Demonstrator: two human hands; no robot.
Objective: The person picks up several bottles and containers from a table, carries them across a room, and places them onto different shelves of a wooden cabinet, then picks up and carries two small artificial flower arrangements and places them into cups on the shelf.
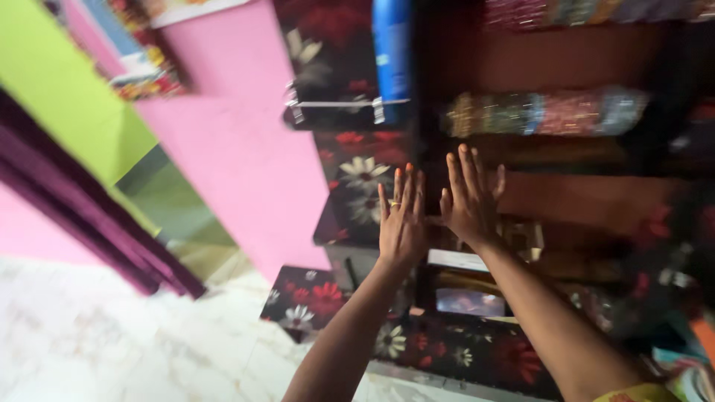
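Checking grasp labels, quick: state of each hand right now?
Left hand: open, fingers spread, holding nothing, raised before the floral cupboard door.
Right hand: open, flat, holding nothing, raised before the shelves.

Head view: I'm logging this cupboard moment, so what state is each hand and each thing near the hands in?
Left hand: open, fingers spread, holding nothing, raised at the door's edge.
Right hand: open, fingers together, empty, raised before the shelves.
Floral cupboard door: swung open.
Cupboard shelves: exposed, stocked.
Roll of folded fabrics: lying flat on a shelf.
Blue bottle: upright in the door rack.
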